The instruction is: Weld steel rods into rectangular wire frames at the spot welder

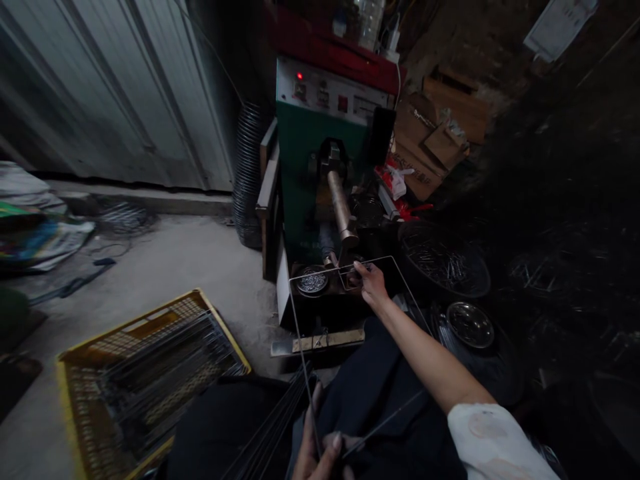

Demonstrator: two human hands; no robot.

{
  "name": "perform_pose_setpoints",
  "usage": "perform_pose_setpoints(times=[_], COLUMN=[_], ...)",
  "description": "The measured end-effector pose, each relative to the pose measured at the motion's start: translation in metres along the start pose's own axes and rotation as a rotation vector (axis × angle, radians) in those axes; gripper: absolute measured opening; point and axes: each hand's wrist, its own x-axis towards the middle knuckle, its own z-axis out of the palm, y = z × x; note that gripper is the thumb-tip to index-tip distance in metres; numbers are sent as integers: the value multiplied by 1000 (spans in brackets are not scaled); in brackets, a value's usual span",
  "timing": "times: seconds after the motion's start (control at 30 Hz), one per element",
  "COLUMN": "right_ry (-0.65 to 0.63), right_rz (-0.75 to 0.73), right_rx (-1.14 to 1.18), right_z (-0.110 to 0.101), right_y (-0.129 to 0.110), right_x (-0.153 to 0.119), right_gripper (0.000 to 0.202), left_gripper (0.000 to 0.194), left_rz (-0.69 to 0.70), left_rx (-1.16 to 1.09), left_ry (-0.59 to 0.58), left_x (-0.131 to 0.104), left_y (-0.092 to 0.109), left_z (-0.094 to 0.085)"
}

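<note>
Your left hand [320, 460] sits right at the bottom edge, fingers pinched on the near end of the wire frame [300, 333] — half the hand is cut off, so I can't tell how firm that grip is. Your right hand [369, 283] is out at the far end, closed on the frame just beside the welder's [327, 153] brass arm [341, 207]. That's the sketchy bit: your fingertips are really near the electrode, so a slip or an early trigger could pinch or burn them. The frame is long and thin too, so it could flex off the contact point.

The whole right side is too dark to read — a bowl [470, 325] shows, the rest is murk. The dish [311, 281] holds small metal bits, can't make out what. The yellow crate [150, 373] of wire racks sits on the floor to your left.
</note>
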Motion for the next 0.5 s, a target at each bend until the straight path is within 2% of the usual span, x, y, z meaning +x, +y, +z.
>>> perform_pose_setpoints(times=[0.1, 0.43, 0.5], right_ry=[1, -5, -16], right_rz=[8, 10, 19], right_rx=[-1, 12, 9], right_z=[-1, -2, -2], right_y=[0, 0, -1], right_x=[2, 8, 7], right_gripper=[34, 35, 35], left_gripper=[103, 98, 99], left_rz=[-10, 26, 10], left_rx=[-34, -21, -25], left_ry=[19, -49, -22], left_x=[0, 4, 4], left_y=[0, 3, 1], left_z=[3, 2, 2])
